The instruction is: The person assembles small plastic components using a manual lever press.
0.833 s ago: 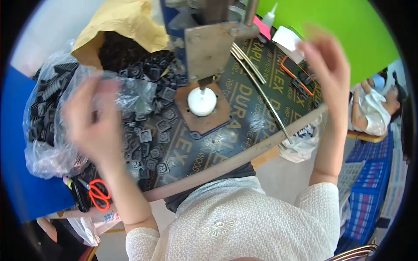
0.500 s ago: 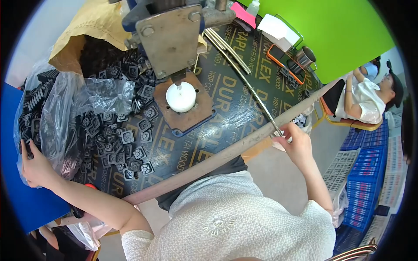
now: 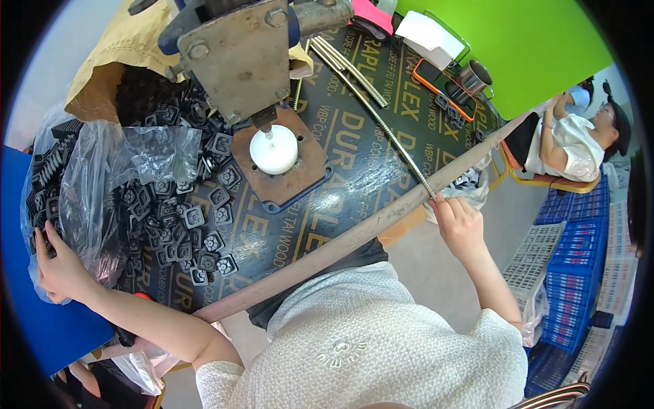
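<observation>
Pinching thin rod (image 3: 403, 153) by its near end: right hand (image 3: 459, 225) | left hand (image 3: 63, 269): fingers parted at plastic bag (image 3: 85, 194), hold unclear | care: firm pinch, steady rod

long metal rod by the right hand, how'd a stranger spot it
On the dark table, right of the press, a thin metal rod slants toward the right hand. Unlike the shorter rods beside it, it reaches the table's front edge.

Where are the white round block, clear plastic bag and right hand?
White round block (image 3: 278, 156), head view: top face.
Clear plastic bag (image 3: 88, 203), head view: crumpled side.
Right hand (image 3: 461, 225), head view: middle of hand.
</observation>
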A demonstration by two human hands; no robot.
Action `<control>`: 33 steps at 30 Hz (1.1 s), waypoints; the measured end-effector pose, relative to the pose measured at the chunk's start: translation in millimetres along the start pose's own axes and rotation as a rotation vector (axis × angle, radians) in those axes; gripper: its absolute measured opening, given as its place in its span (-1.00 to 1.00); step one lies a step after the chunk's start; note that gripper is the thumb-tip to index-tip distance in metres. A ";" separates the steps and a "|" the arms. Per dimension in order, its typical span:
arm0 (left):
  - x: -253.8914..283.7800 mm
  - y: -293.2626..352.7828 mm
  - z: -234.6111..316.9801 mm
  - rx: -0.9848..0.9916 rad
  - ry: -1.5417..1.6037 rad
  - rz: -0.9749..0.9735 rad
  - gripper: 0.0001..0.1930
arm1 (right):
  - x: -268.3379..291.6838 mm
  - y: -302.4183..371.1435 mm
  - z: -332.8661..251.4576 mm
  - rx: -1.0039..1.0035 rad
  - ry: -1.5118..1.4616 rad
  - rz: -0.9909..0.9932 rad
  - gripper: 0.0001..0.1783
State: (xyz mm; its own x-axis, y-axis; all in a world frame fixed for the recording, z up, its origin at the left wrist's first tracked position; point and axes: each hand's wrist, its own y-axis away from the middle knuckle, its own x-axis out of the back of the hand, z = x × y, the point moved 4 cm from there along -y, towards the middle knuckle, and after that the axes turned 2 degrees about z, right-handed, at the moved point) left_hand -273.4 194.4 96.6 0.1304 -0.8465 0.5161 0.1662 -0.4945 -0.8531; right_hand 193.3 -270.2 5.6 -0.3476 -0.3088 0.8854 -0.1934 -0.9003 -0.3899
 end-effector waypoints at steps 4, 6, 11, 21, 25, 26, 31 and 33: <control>-1.8 2.7 3.2 -0.042 -0.026 0.048 -0.56 | 2.9 -4.2 0.8 0.049 0.017 -0.032 -0.88; -0.1 3.6 4.3 -0.060 -0.010 0.057 -0.56 | 3.9 -6.2 0.7 0.083 0.034 -0.082 -0.89; 3.6 5.2 3.0 -0.075 -0.023 0.085 -0.56 | 13.2 -19.3 0.7 0.141 0.112 -0.272 -0.90; 27.1 19.9 25.6 -0.057 -0.010 0.055 -0.59 | 24.1 -55.7 6.8 0.314 0.059 -0.541 -0.94; 36.2 25.0 29.1 -0.036 0.048 0.070 -0.58 | 19.3 -63.5 9.1 0.321 0.056 -0.596 -0.94; 31.9 28.4 33.1 -0.032 0.061 0.073 -0.58 | 16.0 -64.3 9.0 0.317 0.085 -0.626 -0.95; 76.7 21.0 48.6 -0.123 0.271 0.337 -0.72 | 19.7 -61.2 13.5 0.304 0.159 -0.673 -0.92; 108.6 19.3 80.5 -0.292 0.653 0.298 -0.84 | 29.5 -59.1 23.8 0.204 0.186 -0.667 -0.93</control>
State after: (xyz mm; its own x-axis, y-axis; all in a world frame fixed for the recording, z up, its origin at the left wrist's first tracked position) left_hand -177.3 108.8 142.3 -0.4890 -0.8515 0.1895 -0.0620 -0.1828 -0.9812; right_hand 216.3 -233.5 60.8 -0.3687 0.3679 0.8536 -0.2499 -0.9238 0.2902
